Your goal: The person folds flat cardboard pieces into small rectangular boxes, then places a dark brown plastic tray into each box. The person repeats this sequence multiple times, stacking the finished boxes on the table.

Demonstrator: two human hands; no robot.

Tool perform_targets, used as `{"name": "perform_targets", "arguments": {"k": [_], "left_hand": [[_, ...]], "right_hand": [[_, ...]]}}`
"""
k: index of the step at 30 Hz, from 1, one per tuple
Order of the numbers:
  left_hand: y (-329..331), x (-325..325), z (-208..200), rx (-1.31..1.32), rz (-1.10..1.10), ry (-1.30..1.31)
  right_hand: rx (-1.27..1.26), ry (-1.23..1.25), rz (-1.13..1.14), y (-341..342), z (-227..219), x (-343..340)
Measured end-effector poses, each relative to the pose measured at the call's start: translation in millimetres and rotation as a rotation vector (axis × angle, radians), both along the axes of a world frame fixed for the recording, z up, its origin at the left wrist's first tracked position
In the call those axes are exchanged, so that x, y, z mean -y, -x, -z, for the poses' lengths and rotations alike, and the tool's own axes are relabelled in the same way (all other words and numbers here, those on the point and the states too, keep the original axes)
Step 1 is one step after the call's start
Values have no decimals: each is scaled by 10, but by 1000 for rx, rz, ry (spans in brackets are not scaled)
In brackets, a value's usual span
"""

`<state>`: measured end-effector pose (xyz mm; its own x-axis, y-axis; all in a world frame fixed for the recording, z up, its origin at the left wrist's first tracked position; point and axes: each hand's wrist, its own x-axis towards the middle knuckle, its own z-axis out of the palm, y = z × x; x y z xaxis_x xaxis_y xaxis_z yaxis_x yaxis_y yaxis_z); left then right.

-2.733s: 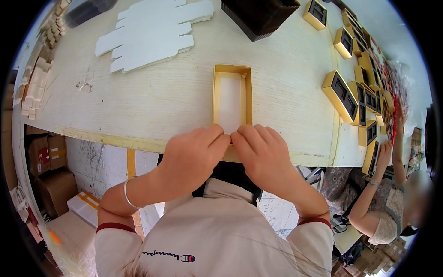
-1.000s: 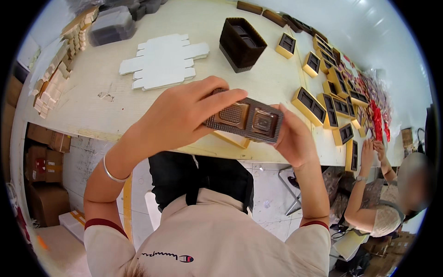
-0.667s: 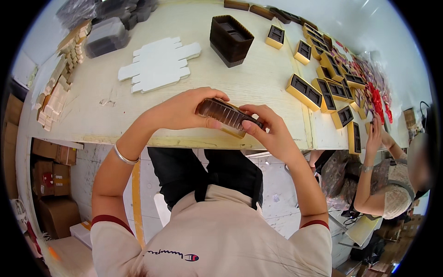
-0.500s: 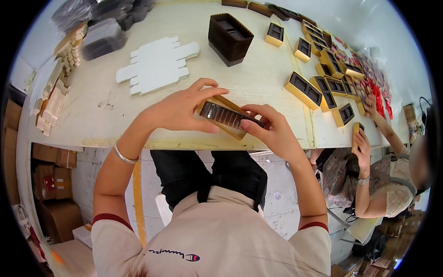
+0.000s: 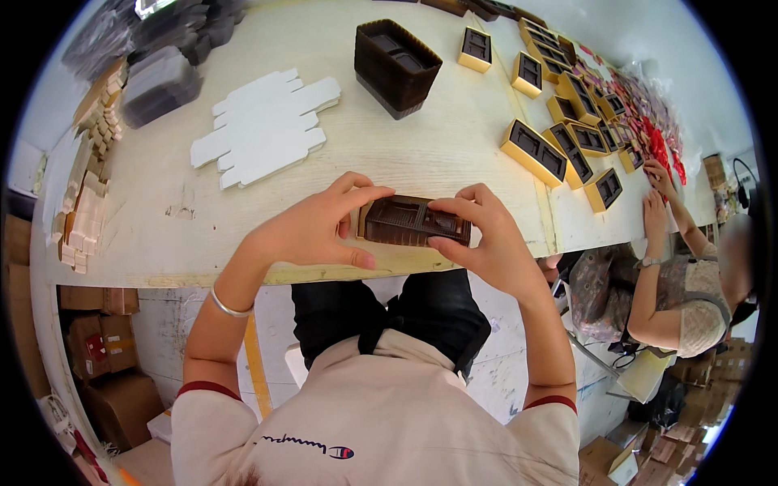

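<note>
Brown plastic tray (image 5: 415, 220) sits in a gold box at the near table (image 5: 454, 146) edge, pinched at its left end by the left hand (image 5: 312, 231) and at its right end by the right hand (image 5: 486, 239). White flat cardboard cutouts (image 5: 263, 130) lie far left; a stack of dark trays (image 5: 395, 57) stands beyond.

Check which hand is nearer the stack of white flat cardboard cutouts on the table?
Left. The left hand sits just below the white cutouts, on the near side of them. The right hand is farther off to the right, on the other end of the brown tray both hands hold.
</note>
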<state>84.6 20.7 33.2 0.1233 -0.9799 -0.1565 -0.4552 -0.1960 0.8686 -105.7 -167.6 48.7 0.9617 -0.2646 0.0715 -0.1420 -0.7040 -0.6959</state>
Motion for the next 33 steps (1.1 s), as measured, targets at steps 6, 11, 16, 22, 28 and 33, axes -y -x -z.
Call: {"name": "perform_targets", "arguments": {"k": [6,11,16,22,28,33], "left_hand": [[77,31,177,-64,-94,82],[191,48,108,82,-197,56],[289,52,134,597,-103,73],[104,27,149,550,27,75],[61,13,189,476,54,61],[39,26,189,435,40,37]], "right_hand": [[-14,-22,-152,-214,-45,86],[86,105,-141,-172,169,51],[278,268,-105,-61,431,27],[59,-369,-328,-128,291,400],[76,-90,-427,-116,325,414],[-20,-116,-483,-193,310,470]]}}
